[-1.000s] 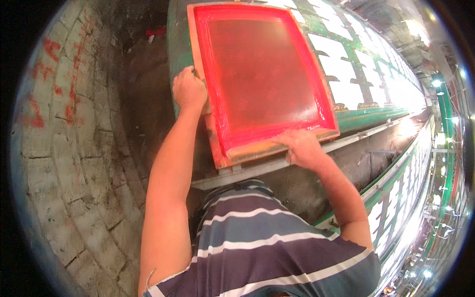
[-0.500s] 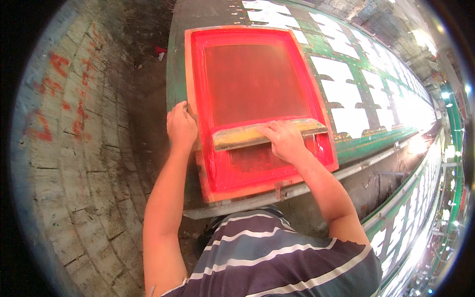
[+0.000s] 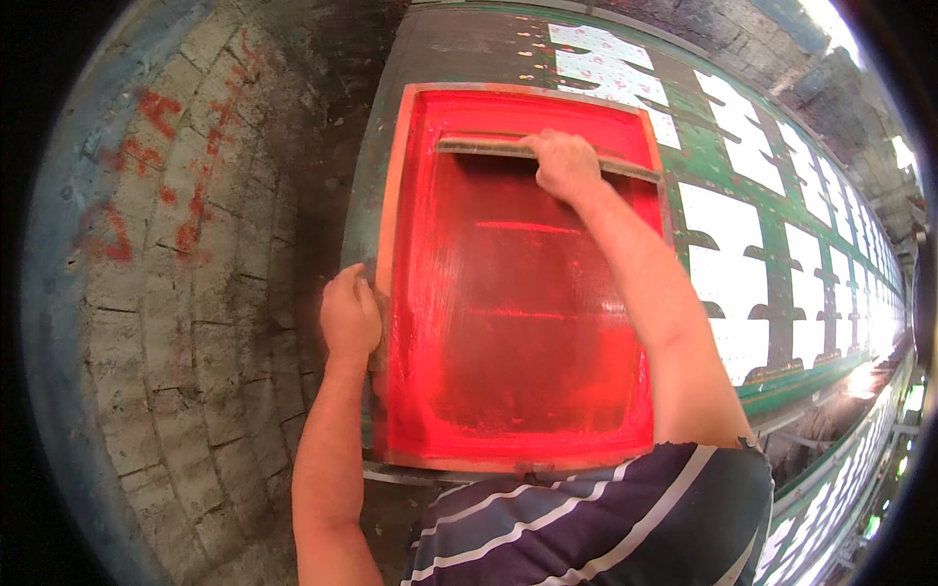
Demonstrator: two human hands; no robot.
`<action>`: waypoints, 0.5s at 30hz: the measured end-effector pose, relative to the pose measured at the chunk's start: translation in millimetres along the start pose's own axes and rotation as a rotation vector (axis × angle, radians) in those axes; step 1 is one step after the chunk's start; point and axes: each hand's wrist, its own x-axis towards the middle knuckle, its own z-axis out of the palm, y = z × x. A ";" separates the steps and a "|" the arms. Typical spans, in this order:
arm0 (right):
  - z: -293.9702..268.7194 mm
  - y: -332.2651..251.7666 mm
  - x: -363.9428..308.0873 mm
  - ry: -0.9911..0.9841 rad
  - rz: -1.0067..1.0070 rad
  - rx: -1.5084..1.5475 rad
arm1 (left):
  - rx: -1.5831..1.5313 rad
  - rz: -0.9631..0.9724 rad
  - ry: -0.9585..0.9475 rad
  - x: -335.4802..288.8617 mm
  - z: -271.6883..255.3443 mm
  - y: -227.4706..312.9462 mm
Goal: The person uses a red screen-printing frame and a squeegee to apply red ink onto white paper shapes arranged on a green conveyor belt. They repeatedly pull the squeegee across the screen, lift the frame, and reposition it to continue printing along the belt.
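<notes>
A rectangular printing screen (image 3: pixel 528 278) with an orange frame (image 3: pixel 395 195) lies on a long green table. Wet red ink coats its inside edges, and the mesh in the middle looks dark red. My right hand (image 3: pixel 567 166) is closed over the middle of a squeegee (image 3: pixel 479 147), a long flat bar that spans the mesh near the frame's far end. At the left side of the frame, my left hand (image 3: pixel 350 314) is closed on its edge; the fingertips are partly hidden.
White fabric pieces (image 3: pixel 723 273) printed with small marks lie in rows along the green table (image 3: pixel 782 391), to the right and far side. On the left runs a brick surface (image 3: pixel 186 322) with red paint marks. Another table with white pieces (image 3: pixel 831 518) stands at lower right.
My right hand has pushed the squeegee from the near part of the screen to its far end. My left hand stays at the frame's left edge. The view has shifted.
</notes>
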 end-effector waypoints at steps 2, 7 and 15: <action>-5.5 21.3 32.9 -0.117 0.033 0.024 | 0.008 -0.014 -0.021 1.0 0.9 0.4; -0.2 48.6 71.3 -0.143 0.062 0.022 | 0.024 -0.012 0.009 -0.2 2.8 -0.9; -22.7 46.4 66.3 -0.399 -0.070 0.166 | 0.036 0.038 -0.038 1.1 0.1 -2.7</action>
